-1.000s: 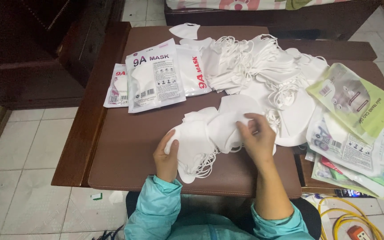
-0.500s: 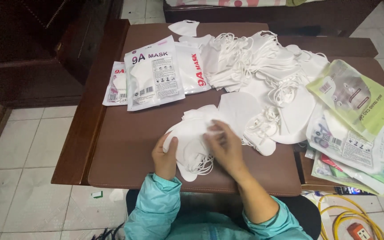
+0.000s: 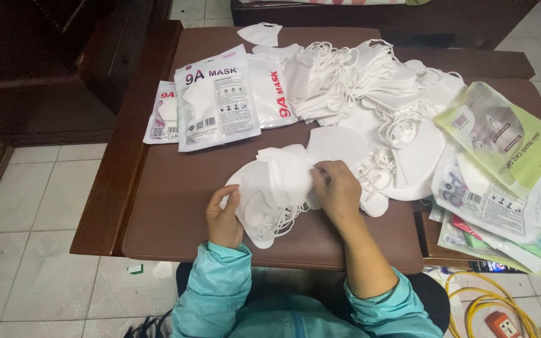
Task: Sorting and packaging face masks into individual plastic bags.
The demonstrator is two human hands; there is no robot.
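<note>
Head view looks down on a brown desk where both hands work a small stack of white face masks lying near the front edge. The left hand has its grip closed around the stack's left rim, thumb on top, while the right hand pinches the right edge of the topmost mask, fingers curled narrow over it. Thin ear loops dangle loose beneath the stack. These masks look very light, soft and floppy, likely to slide over one another, so the folded edge seems a surer place to hold than the stretchy loops, which could snag. Behind lies a large heap of loose masks, printed white pouches to the left, and greenish packets stacked on the right.
</note>
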